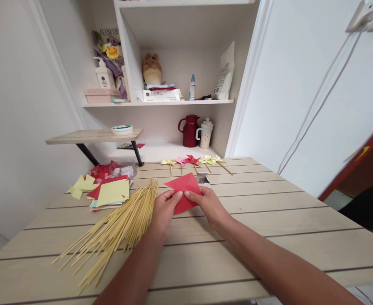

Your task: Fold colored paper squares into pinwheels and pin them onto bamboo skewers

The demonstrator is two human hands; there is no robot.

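Observation:
A sheet of red paper (186, 183) with slits toward its middle is held up over the table between both hands. My left hand (166, 207) pinches its left part, with the thumb near the centre. From the right, my right hand (209, 206) grips the other side, its thumb almost meeting the left one. Whether a corner is folded under the thumbs I cannot tell. Just behind the paper sits a small open box (203, 179) with tiny dark contents. Beside my left forearm lies a spread of thin wooden sticks (122, 224).
Several paper pinwheels on sticks (192, 160) lie along the table's back. At left are a stack of coloured paper squares (113, 193), a cut yellow paper piece (82, 186) and a clear tub (131, 166). Behind stand a small raised shelf (94, 136), a red jug (190, 131) and a cup (206, 134).

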